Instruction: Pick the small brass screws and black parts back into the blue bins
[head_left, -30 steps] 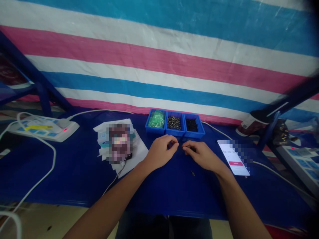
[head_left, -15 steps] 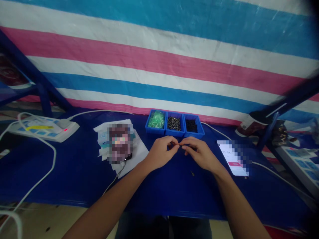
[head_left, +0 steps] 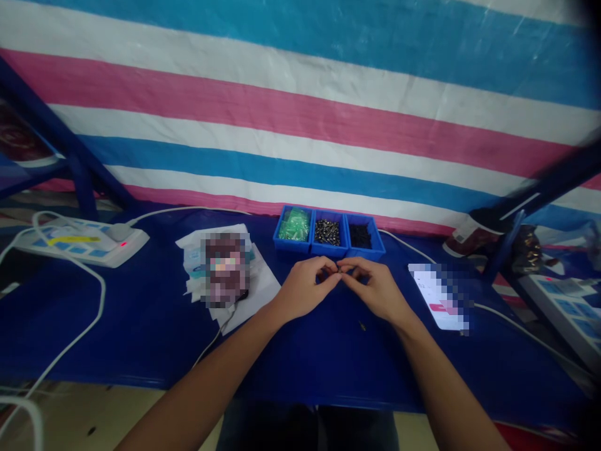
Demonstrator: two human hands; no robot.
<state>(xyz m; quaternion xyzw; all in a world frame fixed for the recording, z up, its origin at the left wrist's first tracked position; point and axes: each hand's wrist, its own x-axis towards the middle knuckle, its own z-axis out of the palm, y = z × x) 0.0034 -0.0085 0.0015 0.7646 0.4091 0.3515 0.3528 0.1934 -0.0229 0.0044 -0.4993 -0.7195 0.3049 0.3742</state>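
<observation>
Grips of left hand and right hand pinch one tiny piece, probably light, best held at ends.

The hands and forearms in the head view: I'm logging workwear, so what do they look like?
The left hand and right hand are bare, with no gloves, rings or markings visible. The left forearm and right forearm show no sleeve, watch, band or cable.
</observation>
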